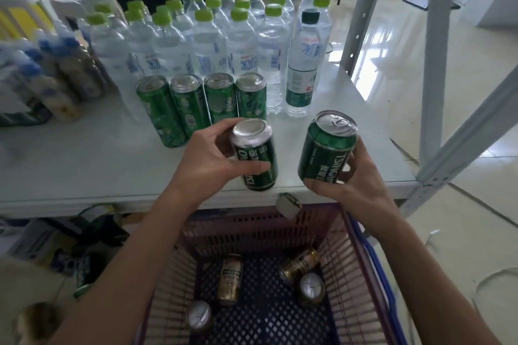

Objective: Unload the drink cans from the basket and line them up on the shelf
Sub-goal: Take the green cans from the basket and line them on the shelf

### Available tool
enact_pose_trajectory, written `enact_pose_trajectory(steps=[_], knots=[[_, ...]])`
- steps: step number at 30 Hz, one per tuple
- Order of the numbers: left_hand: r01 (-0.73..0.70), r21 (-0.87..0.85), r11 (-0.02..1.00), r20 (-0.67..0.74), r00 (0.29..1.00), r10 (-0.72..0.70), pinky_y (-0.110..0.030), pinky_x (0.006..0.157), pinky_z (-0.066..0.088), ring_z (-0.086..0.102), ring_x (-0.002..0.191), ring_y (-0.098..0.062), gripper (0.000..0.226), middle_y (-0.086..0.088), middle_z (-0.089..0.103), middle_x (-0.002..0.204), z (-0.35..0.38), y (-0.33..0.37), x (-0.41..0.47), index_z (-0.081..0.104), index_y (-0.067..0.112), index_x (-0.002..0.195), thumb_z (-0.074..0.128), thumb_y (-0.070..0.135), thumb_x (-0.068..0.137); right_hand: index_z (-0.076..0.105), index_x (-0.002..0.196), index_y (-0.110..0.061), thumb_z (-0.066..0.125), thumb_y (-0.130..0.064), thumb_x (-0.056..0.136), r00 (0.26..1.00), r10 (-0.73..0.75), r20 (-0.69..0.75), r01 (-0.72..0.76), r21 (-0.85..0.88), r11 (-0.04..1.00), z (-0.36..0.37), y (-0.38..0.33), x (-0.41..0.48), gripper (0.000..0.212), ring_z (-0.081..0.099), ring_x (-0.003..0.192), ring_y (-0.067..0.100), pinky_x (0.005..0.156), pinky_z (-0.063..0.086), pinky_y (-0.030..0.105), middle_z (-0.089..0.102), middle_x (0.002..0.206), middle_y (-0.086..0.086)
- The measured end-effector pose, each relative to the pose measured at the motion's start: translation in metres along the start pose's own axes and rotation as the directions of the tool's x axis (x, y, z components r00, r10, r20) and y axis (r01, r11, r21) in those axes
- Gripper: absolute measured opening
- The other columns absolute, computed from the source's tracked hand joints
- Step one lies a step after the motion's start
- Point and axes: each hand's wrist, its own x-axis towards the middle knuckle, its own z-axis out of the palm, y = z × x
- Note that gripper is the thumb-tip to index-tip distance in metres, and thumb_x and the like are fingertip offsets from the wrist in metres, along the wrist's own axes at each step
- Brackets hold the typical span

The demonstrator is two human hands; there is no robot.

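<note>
The task looks a little past halfway. The left hand (207,159) has its grip closed round the first green can (256,154), which is tilted just above the front edge of the shelf (84,154). Whether it touches the shelf yet cannot be told. The right hand (356,176) grips the second green can (326,148) from below and holds it over the shelf's front right part. Four slim green cans (201,103) already stand in a row on the shelf, side by side, just in front of the water bottles (210,36). The free spot at the row's right end seems the likely place for both held cans.

The basket (356,260) below the shelf edge has four gold cans (229,279) left. Two lie on their sides and two show their silver tops, all apart from one another on its mesh floor.
</note>
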Motion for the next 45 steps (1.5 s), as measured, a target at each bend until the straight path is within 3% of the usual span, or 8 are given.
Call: enact_pose_trajectory(steps=[10, 14, 21, 28, 33, 37, 42, 45], knots=[[-0.069, 0.005, 0.998, -0.114, 0.991, 0.069, -0.035, 0.094, 0.057, 0.070, 0.102, -0.008, 0.074, 0.008, 0.074, 0.109, 0.030, -0.012, 0.026, 0.065, 0.018, 0.122, 0.098, 0.018, 0.055, 0.048, 0.124, -0.029, 0.092, -0.021, 0.072, 0.988, -0.022, -0.150, 0.023, 0.000, 1.000, 0.009, 0.009, 0.029, 0.068, 0.075, 0.091, 0.009, 0.083, 0.062, 0.035, 0.066, 0.121, -0.012], [-0.012, 0.074, 0.997, -0.170, 0.985, 0.024, -0.015, 0.080, 0.053, 0.062, 0.094, 0.009, 0.071, 0.018, 0.062, 0.106, 0.034, -0.010, 0.023, 0.052, 0.025, 0.115, 0.095, 0.028, 0.059, 0.047, 0.120, -0.028, 0.092, -0.023, 0.071, 0.983, -0.023, -0.183, 0.016, -0.039, 0.999, 0.011, 0.015, 0.035, 0.066, 0.077, 0.086, 0.010, 0.081, 0.063, 0.041, 0.067, 0.118, -0.009], [0.019, 0.438, 0.899, -0.011, 1.000, -0.016, -0.018, 0.085, 0.041, 0.054, 0.103, -0.011, 0.079, 0.006, 0.050, 0.113, 0.012, -0.016, 0.016, 0.058, 0.033, 0.130, 0.091, 0.048, 0.060, 0.046, 0.117, -0.025, 0.093, -0.026, 0.069, 0.980, -0.011, -0.197, -0.007, -0.091, 0.996, 0.012, 0.022, 0.038, 0.066, 0.076, 0.086, 0.014, 0.081, 0.062, 0.046, 0.068, 0.110, -0.010], [-0.032, 0.702, 0.711, 0.158, 0.981, -0.112, -0.020, 0.072, 0.039, 0.051, 0.082, -0.008, 0.064, 0.003, 0.048, 0.103, -0.002, -0.012, 0.019, 0.066, 0.025, 0.118, 0.087, 0.049, 0.063, 0.046, 0.118, -0.029, 0.093, -0.032, 0.067, 0.982, 0.007, -0.189, -0.026, -0.098, 0.995, 0.014, 0.027, 0.040, 0.069, 0.076, 0.088, 0.015, 0.085, 0.061, 0.049, 0.067, 0.117, -0.004], [0.032, 0.229, 0.973, 0.024, 0.999, -0.038, -0.032, 0.068, 0.062, 0.073, 0.072, -0.011, 0.035, 0.006, 0.076, 0.087, 0.004, -0.013, 0.010, 0.073, 0.028, 0.098, 0.089, 0.040, 0.069, 0.051, 0.124, -0.033, 0.095, -0.036, 0.063, 0.977, 0.002, -0.212, -0.020, -0.080, 0.997, 0.015, 0.030, 0.043, 0.075, 0.073, 0.098, 0.014, 0.086, 0.061, 0.039, 0.070, 0.116, -0.009], [0.019, -0.066, 0.998, -0.063, 0.998, -0.023, -0.019, 0.061, 0.057, 0.073, 0.073, -0.007, 0.024, 0.004, 0.078, 0.088, 0.021, -0.021, 0.014, 0.074, 0.020, 0.100, 0.083, 0.026, 0.079, 0.056, 0.125, -0.030, 0.095, -0.033, 0.065, 0.969, -0.035, -0.246, 0.002, -0.131, 0.991, 0.014, 0.027, 0.045, 0.071, 0.068, 0.100, 0.002, 0.081, 0.055, 0.024, 0.071, 0.107, -0.016], [0.022, 0.023, 0.999, -0.005, 1.000, -0.022, -0.029, 0.086, 0.058, 0.068, 0.093, 0.002, 0.051, 0.010, 0.070, 0.108, 0.051, -0.050, 0.015, 0.046, 0.023, 0.130, 0.069, 0.043, 0.089, 0.059, 0.115, -0.030, 0.092, -0.046, 0.066, 0.969, -0.026, -0.246, -0.028, -0.213, 0.977, 0.019, 0.028, 0.046, 0.062, 0.069, 0.091, 0.002, 0.074, 0.054, 0.024, 0.073, 0.100, -0.015], [-0.016, 0.131, 0.991, -0.006, 1.000, 0.017, -0.007, 0.067, 0.047, 0.062, 0.076, 0.014, 0.037, 0.015, 0.062, 0.101, 0.058, -0.053, 0.014, 0.031, 0.024, 0.129, 0.047, 0.043, 0.101, 0.059, 0.116, -0.027, 0.092, -0.048, 0.065, 0.967, -0.027, -0.252, -0.039, -0.254, 0.966, 0.019, 0.032, 0.046, 0.064, 0.068, 0.093, 0.002, 0.072, 0.052, 0.020, 0.072, 0.105, -0.010]])
